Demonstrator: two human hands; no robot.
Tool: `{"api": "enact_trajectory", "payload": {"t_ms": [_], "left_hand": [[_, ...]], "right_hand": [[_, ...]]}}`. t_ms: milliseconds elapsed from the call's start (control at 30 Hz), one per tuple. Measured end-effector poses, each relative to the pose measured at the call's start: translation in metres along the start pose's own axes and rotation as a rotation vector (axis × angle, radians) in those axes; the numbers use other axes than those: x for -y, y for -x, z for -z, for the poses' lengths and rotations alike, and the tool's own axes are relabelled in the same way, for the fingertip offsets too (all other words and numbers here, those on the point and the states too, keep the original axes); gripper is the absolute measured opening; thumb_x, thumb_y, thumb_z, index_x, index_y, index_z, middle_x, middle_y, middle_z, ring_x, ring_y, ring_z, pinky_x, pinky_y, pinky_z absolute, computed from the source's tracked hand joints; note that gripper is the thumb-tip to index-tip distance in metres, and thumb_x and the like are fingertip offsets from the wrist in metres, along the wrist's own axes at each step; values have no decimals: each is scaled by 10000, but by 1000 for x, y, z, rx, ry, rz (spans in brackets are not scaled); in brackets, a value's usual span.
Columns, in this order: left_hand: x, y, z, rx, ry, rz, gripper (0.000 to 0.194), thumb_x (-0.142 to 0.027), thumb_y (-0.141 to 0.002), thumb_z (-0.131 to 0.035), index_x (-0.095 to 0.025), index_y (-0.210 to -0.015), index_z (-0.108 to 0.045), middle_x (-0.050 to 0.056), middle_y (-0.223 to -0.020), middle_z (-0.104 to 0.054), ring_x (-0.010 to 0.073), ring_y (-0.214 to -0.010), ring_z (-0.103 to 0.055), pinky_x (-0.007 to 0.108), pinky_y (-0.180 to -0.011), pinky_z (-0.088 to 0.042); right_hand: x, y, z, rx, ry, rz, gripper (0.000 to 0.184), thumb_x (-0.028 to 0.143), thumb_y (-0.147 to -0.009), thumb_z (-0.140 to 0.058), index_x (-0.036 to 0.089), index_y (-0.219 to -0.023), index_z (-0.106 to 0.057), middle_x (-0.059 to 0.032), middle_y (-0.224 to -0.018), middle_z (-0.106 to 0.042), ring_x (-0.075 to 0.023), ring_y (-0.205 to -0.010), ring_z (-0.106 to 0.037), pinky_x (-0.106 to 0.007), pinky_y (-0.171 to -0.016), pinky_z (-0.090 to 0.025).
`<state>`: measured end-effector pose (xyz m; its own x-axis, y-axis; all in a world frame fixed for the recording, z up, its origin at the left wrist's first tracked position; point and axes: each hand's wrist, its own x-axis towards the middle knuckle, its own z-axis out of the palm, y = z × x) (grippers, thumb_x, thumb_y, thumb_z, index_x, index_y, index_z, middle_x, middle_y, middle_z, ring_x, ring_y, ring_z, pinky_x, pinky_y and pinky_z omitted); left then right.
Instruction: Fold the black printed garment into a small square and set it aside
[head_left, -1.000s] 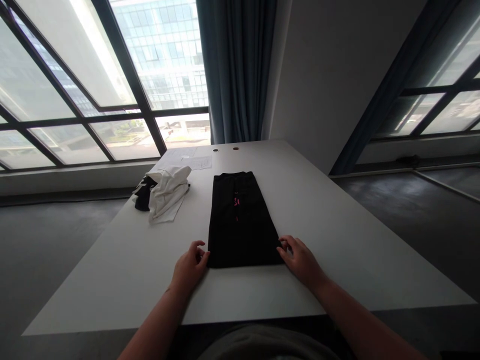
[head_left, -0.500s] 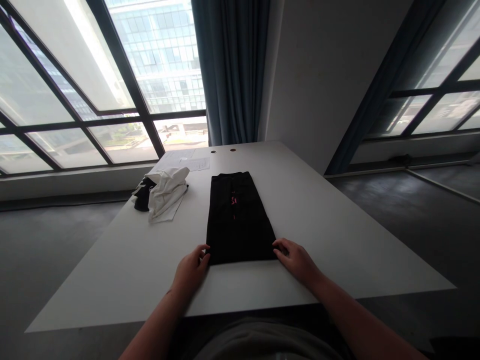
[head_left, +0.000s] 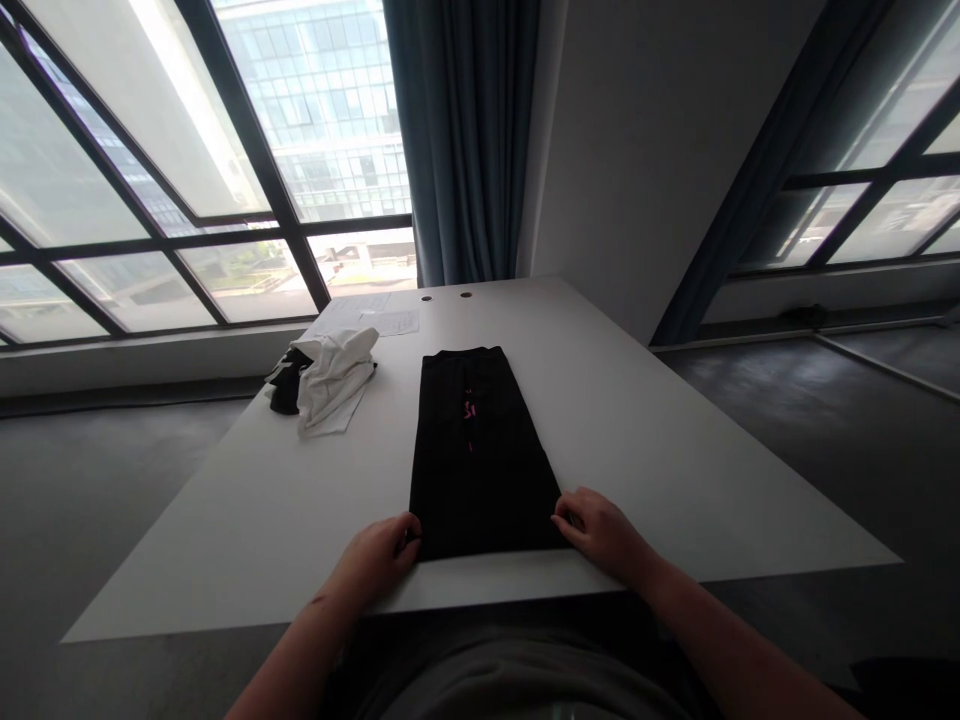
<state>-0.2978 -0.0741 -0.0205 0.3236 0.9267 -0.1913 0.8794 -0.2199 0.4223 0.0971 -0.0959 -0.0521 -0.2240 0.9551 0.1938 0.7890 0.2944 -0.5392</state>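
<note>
From the head camera, a black folded garment (head_left: pixel 480 455) lies flat as a long rectangle on a white table (head_left: pixel 675 450), its length running away from the person and its near short edge close to the table's near edge. A small pink mark sits along its middle line. The left hand (head_left: pixel 375 558) rests at the near left corner of the garment, fingers curled and thumb touching the cloth's edge, pinching that corner. The right hand (head_left: pixel 604 535) rests at the near right corner, fingers bent over the edge in a like pinch on the cloth. Both forearms reach in from the bottom of the view, over the person's grey-clad lap. Farther back on the left part of the table sits a crumpled white cloth (head_left: pixel 334 378), with a small black cloth (head_left: pixel 283 390) touching its left side; both are well apart from the folded garment. Behind them lie sheets of paper (head_left: pixel 375 318) near the table's far edge. A blue curtain (head_left: pixel 461 140) hangs beyond the table between large windows (head_left: pixel 187 150).
</note>
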Motion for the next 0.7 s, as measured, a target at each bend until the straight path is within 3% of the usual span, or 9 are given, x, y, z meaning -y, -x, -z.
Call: {"api": "enact_trajectory", "payload": {"t_ms": [167, 267, 367, 467, 567, 633, 700], "left_hand": [[28, -9, 9, -75, 3, -220, 147, -306, -904, -646, -289, -1042, -696, 49, -1099, -708, 248, -1069, -632, 376, -979, -473], [39, -28, 11, -120, 6, -281, 233, -317, -902, -657, -294, -1132, -684, 58, -1218, -681, 256, -1158, -612, 401, -1048, -455], [37, -60, 14, -173, 4, -309, 207, -342, -959, -593, -275, -1138, -673, 64, -1205, -688, 243, -1154, -623, 384, -1039, -457], [28, -103, 17, -227, -35, -258, 175, -353, -996, -548, -262, -1078, -672, 48, -1040, -722, 226, -1042, -660, 344, -956, -479], [22, -147, 20, -296, -102, -72, 221, -361, -1026, -499, -257, -1124, -669, 39, -910, -731, 224, -921, -682, 331, -880, -489], [23, -174, 23, -359, -137, 6, 273, -369, -1035, -490, -244, -1208, -660, 54, -936, -742, 231, -964, -684, 335, -917, -486], [26, -199, 27, -414, -160, 1, 349, -395, -1029, -514, -247, -1318, -641, 82, -1096, -748, 244, -1107, -661, 355, -1012, -462]], "right_hand": [[-19, -12, 8, -60, 38, 105, 81, 322, -896, -685, 253, -935, -672, -83, -1034, -690, -269, -1002, -614, -433, -941, -501], [-32, -30, 10, -99, 81, 129, 239, 356, -904, -679, 264, -1125, -688, -98, -1199, -673, -286, -1134, -607, -465, -1038, -478], [-46, -57, 7, -104, 128, 154, 439, 390, -935, -640, 285, -1361, -627, -103, -1319, -649, -291, -1247, -577, -476, -1098, -445], [-59, -91, 0, -108, 207, 135, 473, 404, -960, -601, 263, -1411, -608, -116, -1339, -657, -299, -1271, -568, -480, -1097, -438], [-70, -128, -7, -145, 302, 59, 453, 404, -985, -559, 235, -1399, -623, -135, -1353, -666, -320, -1298, -559, -493, -1091, -439], [-78, -151, -11, -150, 346, 15, 453, 403, -998, -537, 222, -1404, -629, -147, -1395, -654, -331, -1349, -536, -504, -1126, -416], [-86, -174, -14, -125, 365, -23, 482, 411, -1011, -517, 214, -1441, -613, -151, -1471, -616, -340, -1417, -493, -515, -1176, -375]]}}
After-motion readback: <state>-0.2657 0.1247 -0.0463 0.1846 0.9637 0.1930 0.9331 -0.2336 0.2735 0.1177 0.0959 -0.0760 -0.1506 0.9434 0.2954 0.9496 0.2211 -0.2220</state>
